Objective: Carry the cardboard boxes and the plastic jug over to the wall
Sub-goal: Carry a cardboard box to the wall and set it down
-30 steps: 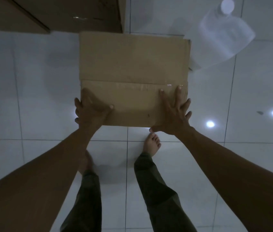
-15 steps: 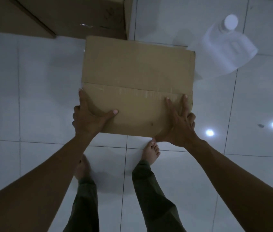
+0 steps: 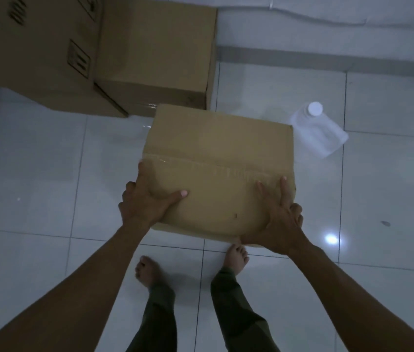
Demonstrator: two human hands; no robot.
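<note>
Cardboard box (image 3: pixel 216 148), flat-topped, taped seam

Tan cardboard box (image 3: pixel 216 158), translucent white jug (image 3: pixel 320 133), glossy pale-grey floor tiles (image 3: pixel 35 174)

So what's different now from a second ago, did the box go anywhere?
The carried box has come closer to the wall: the baseboard and the whole box stack now show ahead, where only the stack's edge did. The left foot has stepped forward. Nothing was let go: the left hand and right hand still grip the box's near corners. The plastic jug still lies on the floor to the right.
</note>
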